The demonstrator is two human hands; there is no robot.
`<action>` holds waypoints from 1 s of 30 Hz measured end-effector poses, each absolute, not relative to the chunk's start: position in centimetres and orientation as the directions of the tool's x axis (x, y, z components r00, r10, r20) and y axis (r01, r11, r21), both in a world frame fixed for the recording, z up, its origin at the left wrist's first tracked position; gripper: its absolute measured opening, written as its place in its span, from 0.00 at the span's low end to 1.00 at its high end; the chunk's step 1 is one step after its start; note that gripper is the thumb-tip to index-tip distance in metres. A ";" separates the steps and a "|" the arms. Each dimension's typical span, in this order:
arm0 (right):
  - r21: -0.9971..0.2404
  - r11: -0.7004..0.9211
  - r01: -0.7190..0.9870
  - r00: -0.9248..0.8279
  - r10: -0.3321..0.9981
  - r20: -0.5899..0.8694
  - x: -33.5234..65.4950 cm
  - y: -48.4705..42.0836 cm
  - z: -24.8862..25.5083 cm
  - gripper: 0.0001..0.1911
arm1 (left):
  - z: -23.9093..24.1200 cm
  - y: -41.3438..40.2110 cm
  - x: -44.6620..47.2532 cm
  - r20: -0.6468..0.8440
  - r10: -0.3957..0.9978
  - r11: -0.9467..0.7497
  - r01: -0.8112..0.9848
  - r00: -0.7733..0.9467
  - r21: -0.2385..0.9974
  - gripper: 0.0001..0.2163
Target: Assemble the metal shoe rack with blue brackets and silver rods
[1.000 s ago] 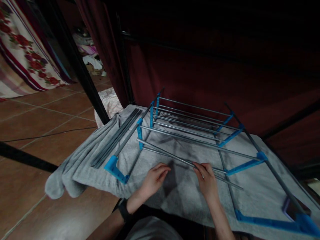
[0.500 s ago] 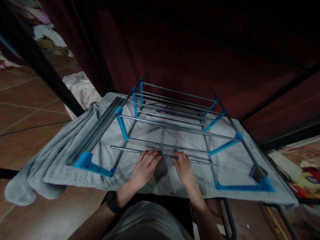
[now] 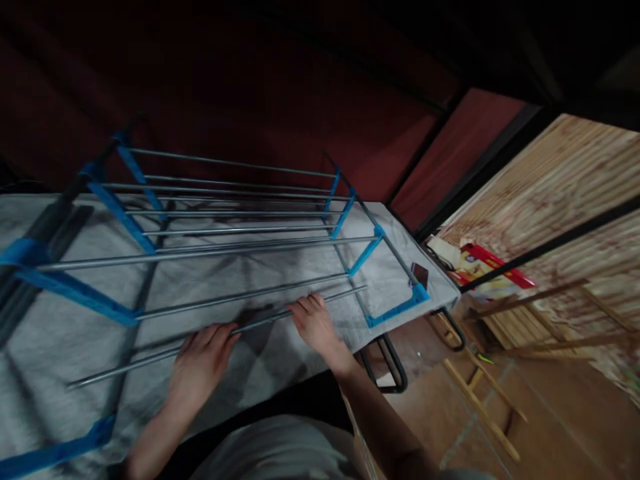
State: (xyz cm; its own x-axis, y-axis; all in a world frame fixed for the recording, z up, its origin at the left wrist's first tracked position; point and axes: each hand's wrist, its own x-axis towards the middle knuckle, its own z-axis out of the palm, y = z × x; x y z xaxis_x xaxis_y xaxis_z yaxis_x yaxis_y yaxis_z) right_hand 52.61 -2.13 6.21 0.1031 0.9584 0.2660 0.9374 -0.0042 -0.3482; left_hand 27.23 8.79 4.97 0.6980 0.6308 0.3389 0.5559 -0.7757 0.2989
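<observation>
A metal drying rack with thin grey rods [image 3: 235,230] and blue plastic brackets [image 3: 117,213] lies flat on a grey towel [image 3: 45,333]. A loose grey rod [image 3: 150,357] lies along the rack's near side. My left hand [image 3: 203,360] rests on this rod with its fingers curled over it. My right hand [image 3: 315,323] grips the same rod farther to the right, near its end. The blue corner bracket [image 3: 400,307] sits just right of my right hand.
A small dark phone-like object [image 3: 419,273] lies at the towel's right edge. Black tube legs [image 3: 387,357] stick out below. Wooden frames [image 3: 480,400] lie on the tiled floor at right, with a red and yellow package [image 3: 480,263] behind. Dark red fabric hangs behind.
The view has swung to the right, so the rack now sits left of centre. Both hands stay on the loose rod, now spread wider apart along it.
</observation>
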 end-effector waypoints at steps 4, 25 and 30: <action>-0.377 -0.149 0.914 0.274 0.912 0.306 55.5 -4.0 6.7 0.18 | 4.4 9.6 26.7 0.280 0.647 -0.752 0.533 0.709 0.387 0.21; -0.628 0.565 -0.535 0.827 0.502 -0.253 61.4 -5.3 8.7 0.14 | 4.2 9.4 27.2 0.088 0.658 -0.698 0.562 0.748 0.445 0.26; -0.573 0.614 -0.542 0.827 0.510 -0.235 60.8 -5.2 9.6 0.15 | 4.1 8.7 27.0 0.084 0.673 -0.707 0.606 0.735 0.365 0.26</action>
